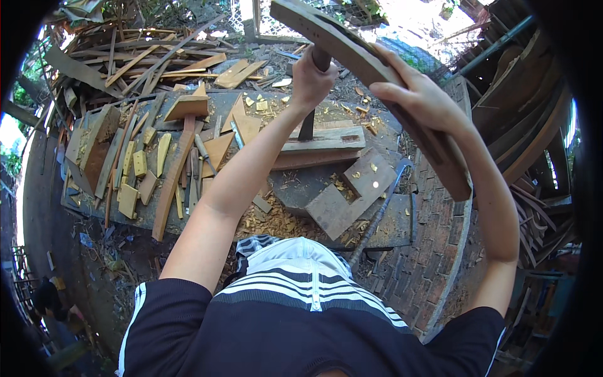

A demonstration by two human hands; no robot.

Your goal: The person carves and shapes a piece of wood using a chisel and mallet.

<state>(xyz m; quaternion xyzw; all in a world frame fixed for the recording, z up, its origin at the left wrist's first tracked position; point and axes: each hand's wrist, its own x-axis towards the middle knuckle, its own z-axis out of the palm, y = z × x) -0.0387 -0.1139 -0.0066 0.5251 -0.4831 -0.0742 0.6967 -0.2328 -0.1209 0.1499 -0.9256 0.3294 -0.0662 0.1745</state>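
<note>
My left hand [312,80] is closed around the handle of an upright chisel [306,129]. Its dark blade comes down onto a pale wooden block [336,137] that has a slot cut in its top. Above and to the right, my right hand [427,100] grips a long, thick wooden board [355,53], thumb on one side and fingers over the edge. The board slants across the view, its far end just above the chisel handle; whether they touch I cannot tell. Nearer me lies a notched flat board [370,171] with wood chips in its cutout.
A dark bar with a hooked end [384,204] leans by the bench [396,227]. On the left lie a T-shaped wooden piece [173,179], a wood-handled tool [202,149] and several yellow offcuts [139,163]. Wood chips [276,220] gather near me; scrap planks [144,60] pile up behind.
</note>
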